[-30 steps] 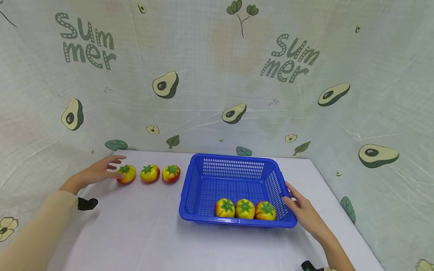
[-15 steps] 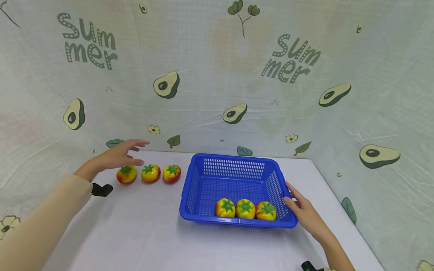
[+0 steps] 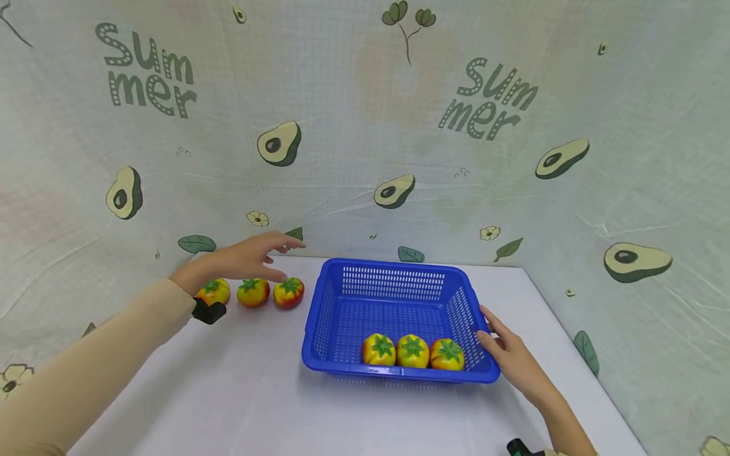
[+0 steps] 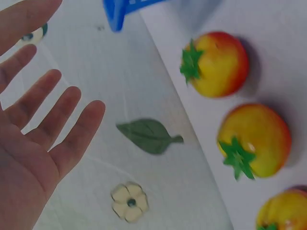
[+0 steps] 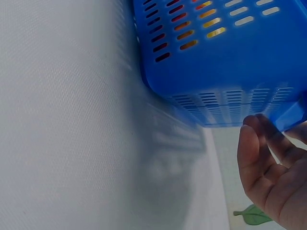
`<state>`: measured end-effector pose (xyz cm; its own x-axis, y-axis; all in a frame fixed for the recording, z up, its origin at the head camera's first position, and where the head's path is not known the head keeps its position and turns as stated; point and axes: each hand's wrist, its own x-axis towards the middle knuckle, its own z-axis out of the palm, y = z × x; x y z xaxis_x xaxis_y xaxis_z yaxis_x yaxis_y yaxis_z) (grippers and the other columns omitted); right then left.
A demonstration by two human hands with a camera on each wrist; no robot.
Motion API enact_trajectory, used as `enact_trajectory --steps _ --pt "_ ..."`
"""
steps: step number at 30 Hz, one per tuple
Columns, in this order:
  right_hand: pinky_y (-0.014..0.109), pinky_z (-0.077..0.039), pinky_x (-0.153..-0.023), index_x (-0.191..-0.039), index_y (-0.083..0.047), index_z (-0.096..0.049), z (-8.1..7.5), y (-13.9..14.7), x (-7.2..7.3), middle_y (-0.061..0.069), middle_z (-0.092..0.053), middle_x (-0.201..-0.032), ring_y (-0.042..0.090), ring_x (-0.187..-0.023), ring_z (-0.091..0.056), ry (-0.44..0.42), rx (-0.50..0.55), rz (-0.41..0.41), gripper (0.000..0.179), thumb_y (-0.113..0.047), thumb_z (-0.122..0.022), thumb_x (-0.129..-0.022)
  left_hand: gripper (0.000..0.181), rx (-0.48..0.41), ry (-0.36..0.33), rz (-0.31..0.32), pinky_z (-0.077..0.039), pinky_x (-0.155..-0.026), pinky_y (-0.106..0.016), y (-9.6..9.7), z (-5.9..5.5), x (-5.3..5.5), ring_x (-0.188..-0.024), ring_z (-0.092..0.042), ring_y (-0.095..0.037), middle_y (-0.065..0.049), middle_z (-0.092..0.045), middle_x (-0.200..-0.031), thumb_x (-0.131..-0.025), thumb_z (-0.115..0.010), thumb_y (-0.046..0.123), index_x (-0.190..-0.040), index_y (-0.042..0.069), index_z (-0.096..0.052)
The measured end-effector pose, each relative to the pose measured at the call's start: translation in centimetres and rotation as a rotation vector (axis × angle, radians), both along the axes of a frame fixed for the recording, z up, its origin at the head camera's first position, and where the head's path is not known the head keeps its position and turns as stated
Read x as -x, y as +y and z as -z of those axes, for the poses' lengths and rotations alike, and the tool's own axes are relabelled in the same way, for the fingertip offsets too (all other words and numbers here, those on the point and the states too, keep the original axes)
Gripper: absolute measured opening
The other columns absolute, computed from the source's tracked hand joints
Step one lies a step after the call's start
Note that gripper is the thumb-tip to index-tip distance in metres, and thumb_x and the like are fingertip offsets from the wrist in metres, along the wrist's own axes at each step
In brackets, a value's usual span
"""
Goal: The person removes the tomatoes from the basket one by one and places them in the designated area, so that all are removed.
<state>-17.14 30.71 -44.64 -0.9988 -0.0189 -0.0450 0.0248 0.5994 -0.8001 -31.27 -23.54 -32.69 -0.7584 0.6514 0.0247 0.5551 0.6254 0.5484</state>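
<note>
Tomatoes, three of them, lie in a row on the white table (image 3: 239, 380), left of the blue basket (image 3: 393, 297). The row runs left to right, parallel to the far table edge: the left tomato (image 3: 215, 291), the middle tomato (image 3: 253, 292) and the right tomato (image 3: 288, 292). Each one shows its green stem cap upward and a little toward the camera. They are round, so no long axis can be told.

The left hand (image 3: 242, 261) hovers above the row, over the middle and right tomatoes, with the fingers (image 4: 72, 134) spread and straight, holding nothing. It does not touch any tomato.

The basket is rectangular and its long side runs left to right. Three more tomatoes (image 3: 412, 352) sit inside it along the near wall, side by side, caps up.

The right hand (image 3: 509, 358) rests against the right wall of the basket near the front corner. The fingers are only slightly bent and lie on the rim; they do not curl around it.

On the backdrop cloth (image 3: 365, 158) the word "Summer" is printed twice, split into "Sum" and "mer", among avocados, leaves and small flowers.
</note>
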Motion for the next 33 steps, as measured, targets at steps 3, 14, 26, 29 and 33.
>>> enact_trajectory --steps 3,14,26,29,33 --pt "0.022 -0.055 -0.079 -0.171 -0.015 -0.022 0.0 0.0 0.0 0.022 -0.051 -0.143 0.024 -0.103 -0.059 -0.001 0.003 0.001 0.071 -0.039 -0.054 -0.112 0.07 0.025 0.007 0.058 -0.053 -0.107 -0.058 2.1 -0.5 -0.3 -0.139 -0.051 -0.037 -0.01 -0.052 -0.156 -0.095 -0.081 0.017 -0.158 0.018 -0.05" --pt "0.022 -0.056 -0.083 -0.171 -0.017 -0.021 0.0 -0.1 -0.1 0.022 -0.05 -0.147 0.026 -0.107 -0.062 -0.024 0.008 0.002 0.072 -0.041 -0.054 -0.112 0.069 0.166 -0.041 0.228 -0.054 -0.107 -0.056 9.4 -1.8 -2.0 -0.143 -0.049 -0.032 -0.008 -0.049 -0.159 -0.095 -0.081 0.022 -0.157 0.028 -0.051" --pt "0.02 -0.055 -0.082 -0.171 -0.016 -0.023 -0.1 -0.1 -0.1 0.023 -0.051 -0.146 0.026 -0.105 -0.06 0.006 -0.009 -0.002 0.071 -0.039 -0.054 -0.112 0.067 0.284 -0.091 0.439 -0.049 -0.115 -0.046 14.9 -0.1 -3.1 -0.148 -0.046 -0.021 0.004 -0.049 -0.159 -0.096 -0.081 0.023 -0.156 0.029 -0.051" --pt "0.02 -0.055 -0.082 -0.171 -0.016 -0.023 0.0 -0.1 -0.1 0.023 -0.051 -0.145 0.026 -0.105 -0.059 0.008 -0.005 -0.002 0.071 -0.039 -0.054 -0.112 0.067 0.316 -0.101 0.47 -0.046 -0.117 -0.042 15.9 0.5 -3.4 -0.147 -0.047 -0.018 0.005 -0.051 -0.157 -0.096 -0.081 0.022 -0.156 0.029 -0.051" --pt "0.021 -0.055 -0.081 -0.171 -0.015 -0.023 0.0 0.0 -0.2 0.023 -0.052 -0.144 0.025 -0.104 -0.059 0.009 -0.004 -0.001 0.07 -0.039 -0.054 -0.112 0.067 0.345 -0.126 0.508 -0.046 -0.117 -0.041 17.0 1.5 -3.6 -0.145 -0.05 -0.021 0.006 -0.053 -0.155 -0.096 -0.081 0.02 -0.155 0.028 -0.052"
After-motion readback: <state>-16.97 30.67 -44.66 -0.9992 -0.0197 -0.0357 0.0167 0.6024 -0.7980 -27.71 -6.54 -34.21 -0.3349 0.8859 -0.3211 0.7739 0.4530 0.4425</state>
